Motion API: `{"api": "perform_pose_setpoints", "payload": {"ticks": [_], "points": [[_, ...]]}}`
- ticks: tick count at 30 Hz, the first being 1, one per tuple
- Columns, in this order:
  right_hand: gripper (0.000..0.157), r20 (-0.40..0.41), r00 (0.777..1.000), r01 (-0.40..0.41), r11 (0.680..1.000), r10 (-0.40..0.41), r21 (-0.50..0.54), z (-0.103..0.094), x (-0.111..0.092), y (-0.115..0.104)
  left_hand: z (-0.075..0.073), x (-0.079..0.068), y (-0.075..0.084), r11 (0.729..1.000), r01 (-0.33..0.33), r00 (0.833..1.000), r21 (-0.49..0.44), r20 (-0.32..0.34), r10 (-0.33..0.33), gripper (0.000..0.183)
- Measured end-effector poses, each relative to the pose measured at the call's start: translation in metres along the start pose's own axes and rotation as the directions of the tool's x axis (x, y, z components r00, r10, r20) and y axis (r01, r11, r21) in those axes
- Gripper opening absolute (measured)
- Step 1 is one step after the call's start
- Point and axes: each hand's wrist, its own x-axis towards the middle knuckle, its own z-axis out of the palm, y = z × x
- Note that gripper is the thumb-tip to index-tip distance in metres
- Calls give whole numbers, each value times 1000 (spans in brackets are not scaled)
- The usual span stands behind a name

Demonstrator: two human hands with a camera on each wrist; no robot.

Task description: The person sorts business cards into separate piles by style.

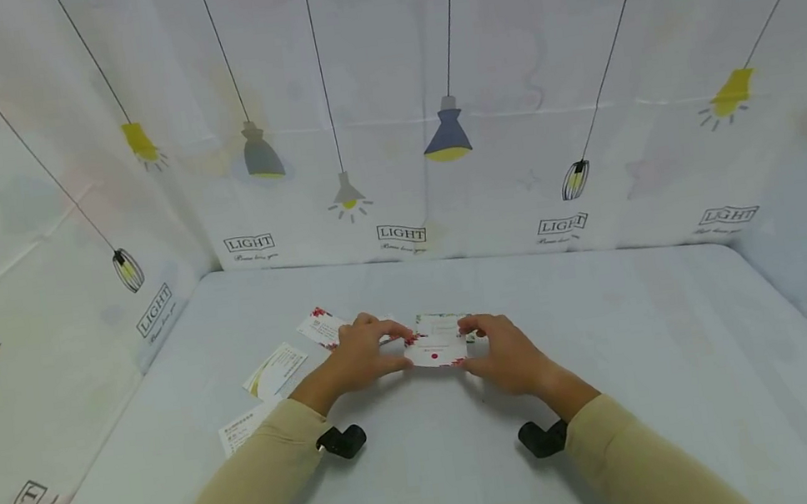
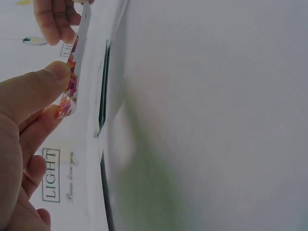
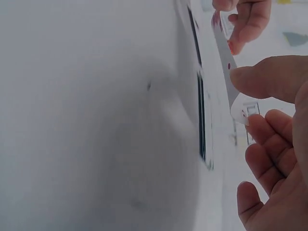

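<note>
Both hands hold a white business card [image 1: 437,350] with red flowers at its corners, raised a little off the table in the head view. My left hand [image 1: 365,352] pinches its left edge between thumb and fingers. At the opposite edge, my right hand [image 1: 509,358] grips it the same way. The left wrist view shows the thumb on the card's flowered face [image 2: 72,82]. In the right wrist view, the corner of the card [image 3: 237,109] bends between thumb and fingers. Behind the held card lies a card with green leaf print [image 1: 443,315], partly hidden.
To the left lie a red-flowered card [image 1: 320,326], a yellow-and-grey card [image 1: 275,372] and a white text card [image 1: 244,427], partly covered by the left sleeve. All rest on a white table [image 1: 658,355]. Printed cloth walls [image 1: 396,194] with lamp drawings enclose it.
</note>
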Motion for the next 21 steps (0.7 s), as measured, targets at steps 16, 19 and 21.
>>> {"api": "perform_pose_setpoints", "payload": {"ticks": [16, 19, 21], "points": [[54, -68, 997, -24, 999, 21, -42, -36, -17, 46, 28, 41, 40, 997, -83, 997, -7, 4, 83, 39], [53, -76, 997, -39, 998, 35, -50, -42, -18, 52, 32, 49, 48, 997, -80, 997, -11, 10, 80, 39], [52, -86, 995, -48, 997, 43, -58, -46, -19, 56, 35, 55, 52, 997, -73, 997, -15, 17, 73, 39]]}}
